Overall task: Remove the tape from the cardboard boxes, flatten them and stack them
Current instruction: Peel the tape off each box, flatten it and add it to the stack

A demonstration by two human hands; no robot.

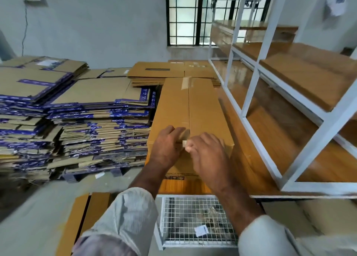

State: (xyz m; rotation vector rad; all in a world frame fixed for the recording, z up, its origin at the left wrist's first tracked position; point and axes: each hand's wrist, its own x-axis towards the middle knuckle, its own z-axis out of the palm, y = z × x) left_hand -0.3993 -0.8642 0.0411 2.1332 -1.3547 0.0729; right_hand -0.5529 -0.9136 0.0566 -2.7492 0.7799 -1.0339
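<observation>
A long brown cardboard box (pixel 193 109) lies on the wooden table (pixel 270 159), its top flaps meeting along a centre seam. Clear tape (pixel 185 82) runs over the seam at the far end. At the near end my left hand (pixel 166 146) rests on the box with fingers curled over the seam. My right hand (pixel 207 152) pinches a small pale tape end (pixel 185 143) between thumb and fingers, right beside the left hand. Flattened brown boxes (pixel 170 72) lie stacked behind the box.
Tall piles of flattened boxes with purple tape (pixel 73 116) fill the left side. A white metal shelf frame with wooden boards (pixel 289 93) stands on the right. A wire mesh basket (pixel 195 223) holding scraps sits under the table edge. A barred window (pixel 189 14) is at the back.
</observation>
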